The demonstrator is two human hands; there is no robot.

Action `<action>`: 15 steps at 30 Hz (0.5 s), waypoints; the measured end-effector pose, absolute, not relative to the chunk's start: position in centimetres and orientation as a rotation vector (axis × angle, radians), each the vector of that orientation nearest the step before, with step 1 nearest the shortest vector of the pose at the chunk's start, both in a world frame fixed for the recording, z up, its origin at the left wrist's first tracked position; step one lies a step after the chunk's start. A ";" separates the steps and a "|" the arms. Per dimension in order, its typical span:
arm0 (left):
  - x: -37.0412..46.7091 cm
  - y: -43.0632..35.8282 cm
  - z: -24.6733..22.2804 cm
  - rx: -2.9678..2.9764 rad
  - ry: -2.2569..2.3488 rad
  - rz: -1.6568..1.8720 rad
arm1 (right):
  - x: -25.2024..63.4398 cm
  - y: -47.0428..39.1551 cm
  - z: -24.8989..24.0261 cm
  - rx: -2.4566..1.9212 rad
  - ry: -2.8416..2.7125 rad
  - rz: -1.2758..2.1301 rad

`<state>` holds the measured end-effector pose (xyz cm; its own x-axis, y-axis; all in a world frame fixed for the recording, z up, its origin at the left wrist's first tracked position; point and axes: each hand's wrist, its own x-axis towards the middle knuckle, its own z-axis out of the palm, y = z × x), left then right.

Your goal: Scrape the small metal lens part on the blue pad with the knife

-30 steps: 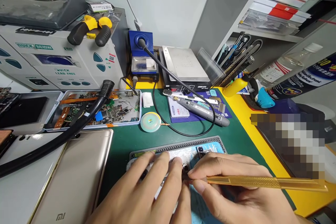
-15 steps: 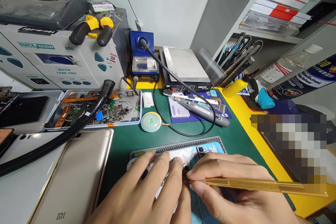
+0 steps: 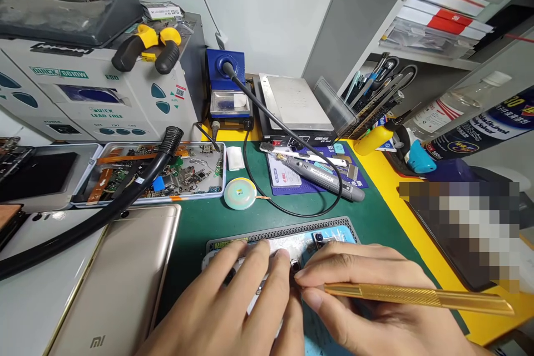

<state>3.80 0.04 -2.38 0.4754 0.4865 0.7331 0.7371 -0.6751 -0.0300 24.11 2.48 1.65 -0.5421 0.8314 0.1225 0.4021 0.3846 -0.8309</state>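
Observation:
My left hand (image 3: 246,300) lies with fingers stretched and spread over a silvery white phone part (image 3: 278,243), most of it hidden under the fingers. That part rests on a blue work pad with a grey perforated edge (image 3: 287,230). A gold craft knife (image 3: 400,292) with a knurled handle is pinched between the thumb and fingers of my right hand (image 3: 371,283). Its tip points left, close to my left fingers, and is hidden. Just above the pinch shows a small dark square camera opening (image 3: 295,266). A black camera module (image 3: 319,238) sits further right.
A round coil (image 3: 240,193) and a tray of circuit boards (image 3: 200,196) lie beyond my left hand. A rotary tool (image 3: 323,178) rests on a blue mat. Phones (image 3: 120,267) lie at left, crossed by a black hose (image 3: 104,211). A dark phone-like slab (image 3: 442,245) is at right.
The craft knife and my right fingertips have shifted very slightly left. My left hand keeps its place on the phone part.

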 end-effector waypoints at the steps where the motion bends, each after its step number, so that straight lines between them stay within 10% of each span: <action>1: 3.8 0.0 -2.4 -2.395 -1.036 -1.013 | 24.1 2.5 1.6 -1.052 -2.113 1.076; 15: 3.9 0.1 -2.1 -2.359 -1.063 -1.076 | 24.0 2.5 1.9 -1.049 -2.096 1.142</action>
<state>3.94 0.11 -2.11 0.4337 0.4926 0.7545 0.7483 -0.6633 0.0030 24.02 2.54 1.91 -0.5595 0.8248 0.0814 0.3787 0.3419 -0.8601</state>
